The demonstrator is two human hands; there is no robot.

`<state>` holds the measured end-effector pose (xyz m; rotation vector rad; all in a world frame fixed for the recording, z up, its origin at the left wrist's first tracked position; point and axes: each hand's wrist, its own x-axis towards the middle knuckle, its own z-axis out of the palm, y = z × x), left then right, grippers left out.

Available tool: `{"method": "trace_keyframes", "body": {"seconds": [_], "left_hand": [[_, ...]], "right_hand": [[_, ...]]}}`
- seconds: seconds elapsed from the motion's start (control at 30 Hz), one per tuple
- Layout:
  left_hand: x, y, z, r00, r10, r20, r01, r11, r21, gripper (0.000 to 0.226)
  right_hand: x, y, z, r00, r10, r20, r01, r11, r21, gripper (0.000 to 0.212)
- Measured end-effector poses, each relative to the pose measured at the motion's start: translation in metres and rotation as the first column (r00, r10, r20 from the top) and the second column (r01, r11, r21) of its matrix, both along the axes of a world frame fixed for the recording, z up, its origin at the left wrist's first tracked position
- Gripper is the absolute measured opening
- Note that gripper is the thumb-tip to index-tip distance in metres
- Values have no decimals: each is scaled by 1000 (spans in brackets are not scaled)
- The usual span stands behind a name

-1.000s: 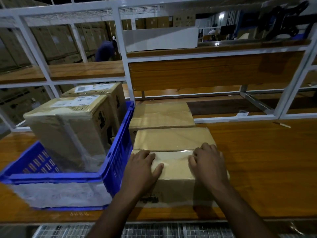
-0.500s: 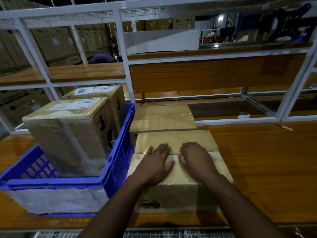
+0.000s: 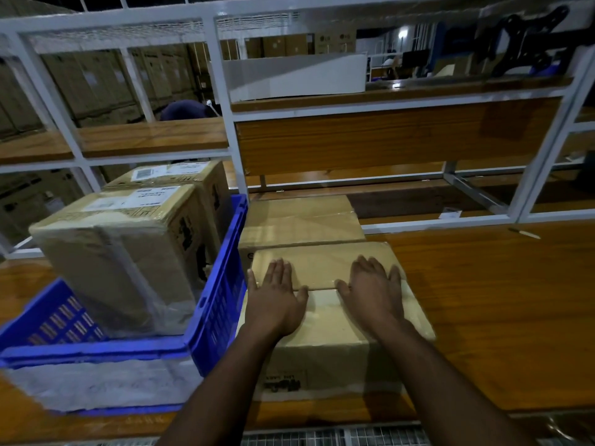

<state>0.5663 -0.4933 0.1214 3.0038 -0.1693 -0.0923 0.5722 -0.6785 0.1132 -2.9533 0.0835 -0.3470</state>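
A taped cardboard box (image 3: 325, 346) sits on the wooden bench in front of me, its two top flaps meeting at a middle seam. My left hand (image 3: 277, 297) lies flat on the left part of the top, fingers straight across the seam. My right hand (image 3: 373, 291) lies flat on the right part in the same way. A second closed cardboard box (image 3: 299, 220) stands directly behind the first, touching it.
A blue plastic crate (image 3: 219, 284) stands at the left, holding two labelled, film-wrapped cardboard boxes (image 3: 128, 252). A white metal shelf frame (image 3: 222, 98) with wooden boards rises behind. Bare wooden bench (image 3: 495, 310) stretches to the right; a small blade lies far right (image 3: 524, 234). A person bends beyond the frame (image 3: 183, 109).
Both hands slid from the box's near edge to the middle seam, came close together, then spread apart along the seam. The box sits slightly nearer in view.
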Motion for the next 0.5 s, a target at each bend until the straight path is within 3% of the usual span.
{"method": "trace_keyframes", "body": {"seconds": [0.1,0.27,0.4,0.5], "left_hand": [[1,5,1,1000,19,10,-19,1000,-16,68],[1,19,1,980,198,14,-192,964,-184,87],[-2,25,4,918,385,-90,-388,835,-390,115],[-5,28,4,909,410,-73,-399,808,-433,99]], "right_hand": [[1,-9,-1,1000,-25,12,24,998,53,61],[5,-30,0,957,-267,-114,285,939,193,90],[7,-31,-1,950,-300,-84,312,915,256,81],[1,-32,0,954,-297,-36,295,917,267,69]]}}
